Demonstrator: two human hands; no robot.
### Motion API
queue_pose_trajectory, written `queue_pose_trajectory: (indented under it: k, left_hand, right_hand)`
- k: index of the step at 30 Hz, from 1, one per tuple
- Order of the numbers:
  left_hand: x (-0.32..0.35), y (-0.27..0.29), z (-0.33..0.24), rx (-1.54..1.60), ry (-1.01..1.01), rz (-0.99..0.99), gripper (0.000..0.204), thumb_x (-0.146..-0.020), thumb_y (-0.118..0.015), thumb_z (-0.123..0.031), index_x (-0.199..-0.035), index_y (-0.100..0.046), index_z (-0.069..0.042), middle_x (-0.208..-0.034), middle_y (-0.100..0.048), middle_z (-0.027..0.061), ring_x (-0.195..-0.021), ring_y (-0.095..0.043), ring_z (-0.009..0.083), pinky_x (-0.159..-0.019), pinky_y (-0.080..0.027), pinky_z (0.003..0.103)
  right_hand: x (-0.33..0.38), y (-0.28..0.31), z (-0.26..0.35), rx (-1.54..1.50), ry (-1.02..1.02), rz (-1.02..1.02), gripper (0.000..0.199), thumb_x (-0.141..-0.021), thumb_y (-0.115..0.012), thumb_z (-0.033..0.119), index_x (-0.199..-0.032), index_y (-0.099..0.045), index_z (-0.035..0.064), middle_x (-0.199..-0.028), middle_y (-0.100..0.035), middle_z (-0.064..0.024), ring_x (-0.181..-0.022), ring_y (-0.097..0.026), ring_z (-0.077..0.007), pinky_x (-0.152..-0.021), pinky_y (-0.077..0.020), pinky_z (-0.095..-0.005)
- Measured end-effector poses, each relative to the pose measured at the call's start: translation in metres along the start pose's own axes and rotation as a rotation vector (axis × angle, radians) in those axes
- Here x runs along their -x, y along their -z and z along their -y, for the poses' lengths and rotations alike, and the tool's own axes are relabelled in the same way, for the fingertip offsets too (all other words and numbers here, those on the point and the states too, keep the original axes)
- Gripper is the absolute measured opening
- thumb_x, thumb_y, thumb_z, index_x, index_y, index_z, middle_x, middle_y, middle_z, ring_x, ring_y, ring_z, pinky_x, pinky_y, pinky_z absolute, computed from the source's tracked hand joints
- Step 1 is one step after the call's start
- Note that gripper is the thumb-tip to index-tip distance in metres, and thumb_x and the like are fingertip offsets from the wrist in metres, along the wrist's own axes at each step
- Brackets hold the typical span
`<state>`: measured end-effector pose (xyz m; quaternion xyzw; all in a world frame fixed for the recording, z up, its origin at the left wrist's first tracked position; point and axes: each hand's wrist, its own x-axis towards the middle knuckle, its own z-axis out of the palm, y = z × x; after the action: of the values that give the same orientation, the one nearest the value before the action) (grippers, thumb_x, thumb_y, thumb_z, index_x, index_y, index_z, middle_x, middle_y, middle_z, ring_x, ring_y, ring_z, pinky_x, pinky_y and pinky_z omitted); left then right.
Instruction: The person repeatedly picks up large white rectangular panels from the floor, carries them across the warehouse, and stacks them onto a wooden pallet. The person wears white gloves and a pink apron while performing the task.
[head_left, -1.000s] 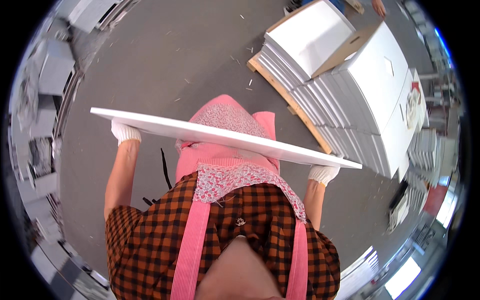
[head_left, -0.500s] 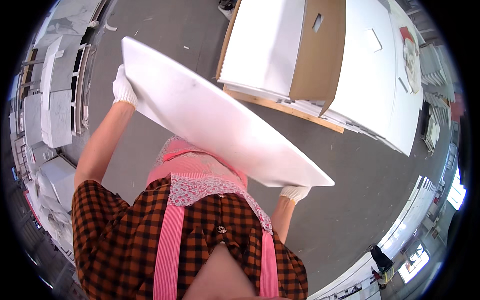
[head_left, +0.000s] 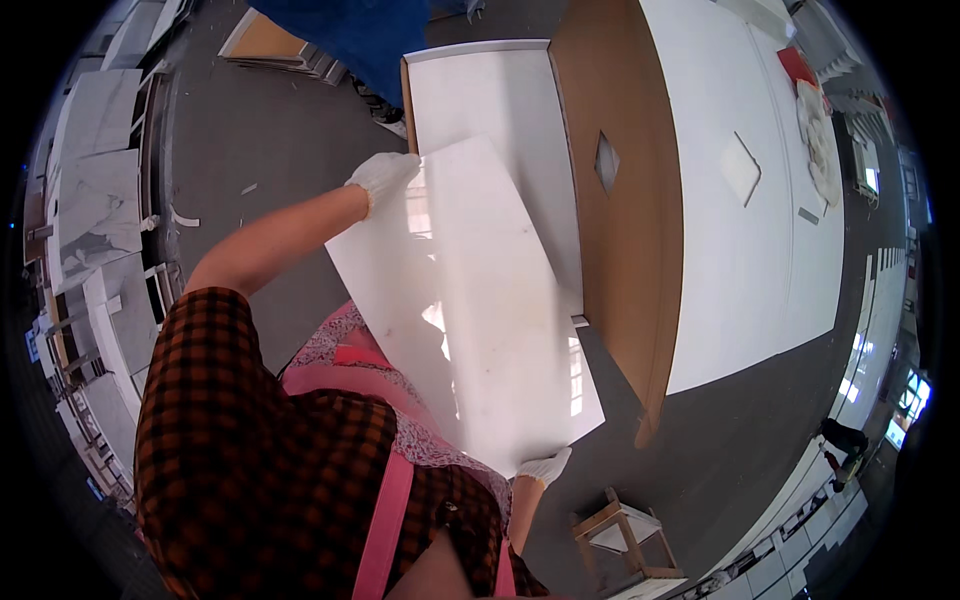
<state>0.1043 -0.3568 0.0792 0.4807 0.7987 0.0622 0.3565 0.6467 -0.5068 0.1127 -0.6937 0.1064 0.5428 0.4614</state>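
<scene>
The glossy white rectangular panel lies between the person's two hands, tilted, with its length running from the upper left toward the lower right in front of the body. The left hand, in a white knitted glove, is closed around its far edge near the upper left; the fingers beneath are hidden. The right hand, in a matching glove, grasps the opposite, near edge by the lower corner, much of its grip out of sight under the panel. The hands are thus well apart, with nearly the whole panel stretched between them

The panel's far end overlaps, in this view, a shallow open cardboard carton with a white rim, inside which a flat white surface shows. Whether the panel touches it cannot be told. The carton's tall brown cardboard flap, pierced by a diamond-looking hole, stands to the right of the panel, and beyond it spreads a broad white sheet. Near the left hand are a co-worker's blue garment and a dark shoe; a small wooden stool stands near the right hand
</scene>
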Motion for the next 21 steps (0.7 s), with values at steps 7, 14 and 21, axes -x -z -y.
queue_pose_trajectory:
  k: [7, 14, 21]
  left_hand:
    - [-0.140, 0.037, -0.047, 0.402, 0.211, 0.004, 0.052, -0.088, -0.042, -0.040, -0.117, -0.055, 0.002, -0.114, -0.059, 0.0161, -0.103, -0.056, 0.0273, -0.089, -0.041, 0.033]
    - [-0.235, 0.057, -0.067, 0.267, -0.046, -0.049, 0.054, -0.088, -0.045, -0.042, -0.117, -0.055, 0.002, -0.117, -0.058, 0.0169, -0.106, -0.055, 0.0260, -0.092, -0.040, 0.032]
    - [-0.231, 0.058, -0.098, 0.307, -0.061, 0.068, 0.051, -0.086, -0.051, -0.040, -0.119, -0.055, -0.003, -0.117, -0.057, 0.0131, -0.106, -0.054, 0.0243, -0.093, -0.039, 0.032]
  right_hand:
    - [-0.027, -0.076, -0.030, -0.037, -0.073, -0.041, 0.055, -0.094, -0.034, 0.043, -0.131, -0.041, 0.0032, -0.130, -0.046, -0.0106, -0.119, -0.044, -0.0262, -0.099, -0.0363, -0.0393]
    - [-0.053, -0.145, -0.056, -0.162, -0.030, 0.086, 0.055, -0.093, -0.036, 0.043, -0.131, -0.041, 0.0037, -0.132, -0.043, -0.0108, -0.121, -0.042, -0.0271, -0.099, -0.0355, -0.0418]
    - [-0.058, -0.162, -0.050, -0.087, -0.009, 0.005, 0.053, -0.094, -0.039, 0.044, -0.129, -0.043, 0.0040, -0.129, -0.047, -0.0111, -0.117, -0.046, -0.0263, -0.097, -0.0394, -0.0415]
